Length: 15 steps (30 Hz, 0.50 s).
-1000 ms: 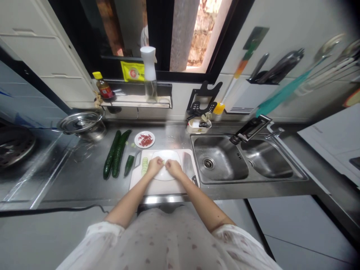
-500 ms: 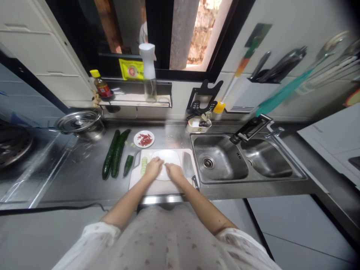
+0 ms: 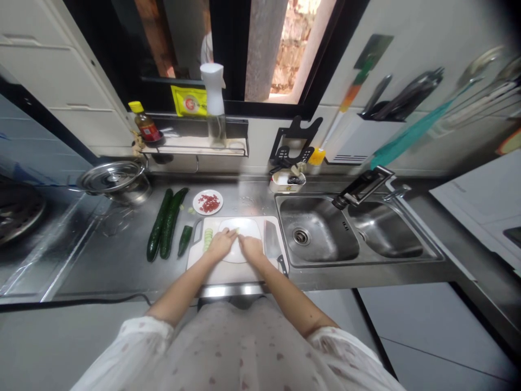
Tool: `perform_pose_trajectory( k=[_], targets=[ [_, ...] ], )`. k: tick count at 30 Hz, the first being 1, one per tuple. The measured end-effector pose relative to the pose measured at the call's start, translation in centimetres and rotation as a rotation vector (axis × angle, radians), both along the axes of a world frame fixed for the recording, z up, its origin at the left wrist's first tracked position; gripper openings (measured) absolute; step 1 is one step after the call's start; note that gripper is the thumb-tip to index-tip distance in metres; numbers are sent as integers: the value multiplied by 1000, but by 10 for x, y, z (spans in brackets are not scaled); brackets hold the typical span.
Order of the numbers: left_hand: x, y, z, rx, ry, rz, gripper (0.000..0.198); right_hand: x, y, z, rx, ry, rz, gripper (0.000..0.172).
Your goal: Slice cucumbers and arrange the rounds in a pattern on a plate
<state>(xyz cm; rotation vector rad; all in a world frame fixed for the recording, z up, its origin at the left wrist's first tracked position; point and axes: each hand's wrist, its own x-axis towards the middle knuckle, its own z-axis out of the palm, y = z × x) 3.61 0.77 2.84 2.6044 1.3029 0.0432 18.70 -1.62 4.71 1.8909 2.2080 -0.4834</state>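
My left hand (image 3: 222,243) and my right hand (image 3: 251,248) meet over a white plate (image 3: 248,226), fingertips pinched together. Between them is a small pale-green piece, apparently a cucumber slice (image 3: 237,231), largely covered by the fingers. Under the plate lies a white cutting board (image 3: 199,262). A row of cucumber slices (image 3: 208,239) lies on the board, left of my left hand. To the right of the plate, a kitchen knife (image 3: 270,239) with a broad blade and black handle rests on the board.
Left of the board lie a cut cucumber piece (image 3: 184,241) and two whole cucumbers (image 3: 166,224). Behind it is a small plate (image 3: 196,202) of chopped red bits. A lidded steel pot (image 3: 132,190) stands at the back left. On the right is a double sink (image 3: 321,260).
Both hands stay over the plate, pinching at the same spot. The pale-green piece between the fingertips shows slightly more. Otherwise the view has shifted only a little.
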Motion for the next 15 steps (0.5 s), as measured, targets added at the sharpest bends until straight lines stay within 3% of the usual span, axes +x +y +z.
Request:
perform_pose_trajectory(
  k=[15],
  targets=[
    [5, 20, -8, 5, 40, 29, 45, 1, 26, -9, 34, -21, 14, 42]
  ],
)
